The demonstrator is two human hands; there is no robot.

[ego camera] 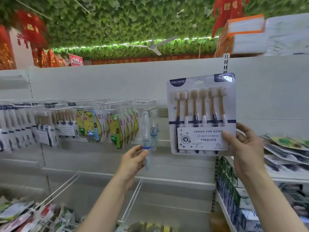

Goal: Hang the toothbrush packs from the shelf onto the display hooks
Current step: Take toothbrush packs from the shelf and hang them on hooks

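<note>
My right hand [245, 148] holds a large YIKOJIFE toothbrush pack [201, 114] by its lower right corner, upright in front of the white back panel. It holds several brushes with gold and navy handles. My left hand [133, 162] grips the bottom of a clear slim toothbrush pack [145, 131] that hangs from a white display hook [148, 108]. More packs hang on hooks to the left, among them yellow bear packs [88, 121] and white packs [16, 124]. A pile of packs [287, 153] lies on the shelf at the right.
Long empty white wire hooks [132, 203] jut out below my left arm. Loose packets [25, 215] fill the lower left. Boxed goods [229, 183] line the lower right shelf edge. An upright slotted rail [226, 62] runs behind the large pack.
</note>
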